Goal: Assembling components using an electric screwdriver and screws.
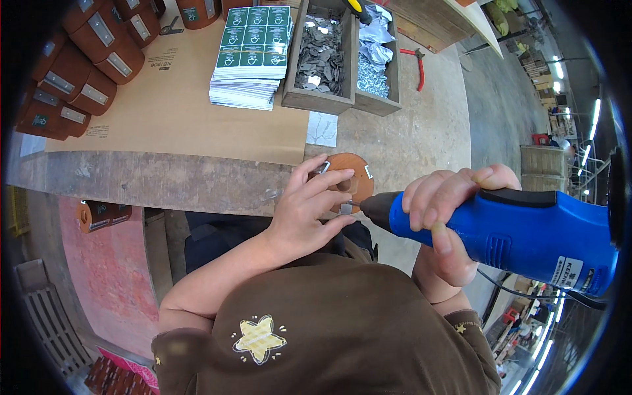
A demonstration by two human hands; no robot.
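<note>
The left hand (299, 214) lies spread on the disc (360, 176); right of the disc, the right hand (438, 204) wraps around the drill (513, 234).

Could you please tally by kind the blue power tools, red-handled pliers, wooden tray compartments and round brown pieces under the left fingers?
Blue power tool: 1
Red-handled pliers: 1
Wooden tray compartments: 2
Round brown piece: 1
Total: 5

Glaring tube lights (595, 118), fisheye-bent edges.
</note>
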